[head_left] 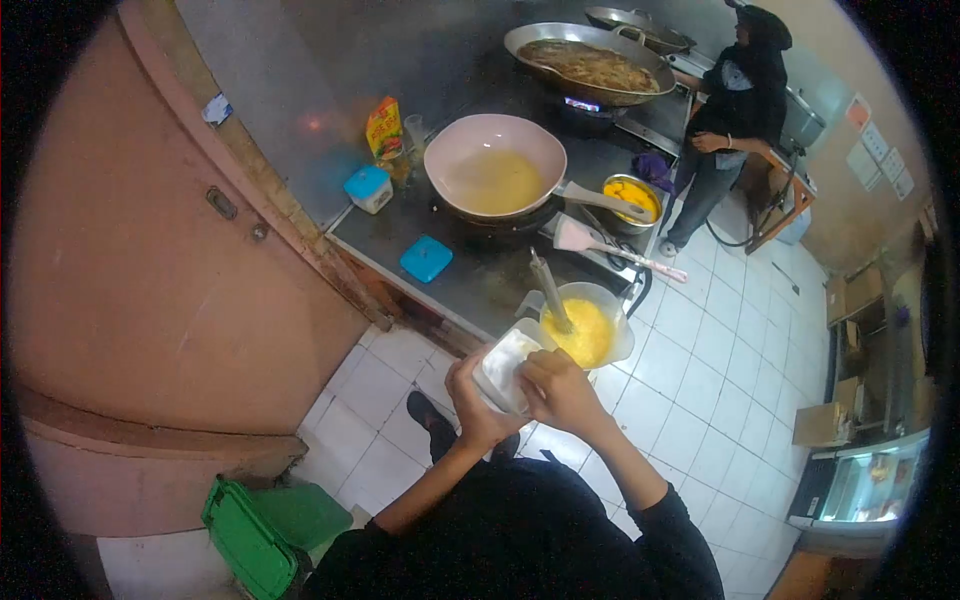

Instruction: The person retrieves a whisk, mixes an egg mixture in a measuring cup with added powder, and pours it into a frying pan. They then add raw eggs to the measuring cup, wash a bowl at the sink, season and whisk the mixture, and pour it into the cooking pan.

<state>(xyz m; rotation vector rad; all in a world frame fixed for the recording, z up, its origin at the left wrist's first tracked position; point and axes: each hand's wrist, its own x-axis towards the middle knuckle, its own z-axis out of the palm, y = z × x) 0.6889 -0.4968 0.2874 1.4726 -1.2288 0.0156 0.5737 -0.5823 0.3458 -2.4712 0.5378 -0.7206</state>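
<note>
My left hand (476, 405) grips a small open white plastic container (508, 362) with something white inside. The fingers of my right hand (558, 390) are pinched together at the container's mouth; what they hold, if anything, is hidden. Just beyond, a translucent plastic jug (622, 340) holds a yellow, frothy liquid like beaten egg, and a whisk (548, 288) stands tilted in it. On the worktop to the left lies a blue lid (427, 259).
A pink wok (470, 150) with some oil sits on the stove, its handle pointing right. Near it are a pink spatula (600, 243), a bowl of yellow food (645, 205) and a blue-lidded tub (369, 190). A person (740, 100) stands by a large frying wok (590, 65).
</note>
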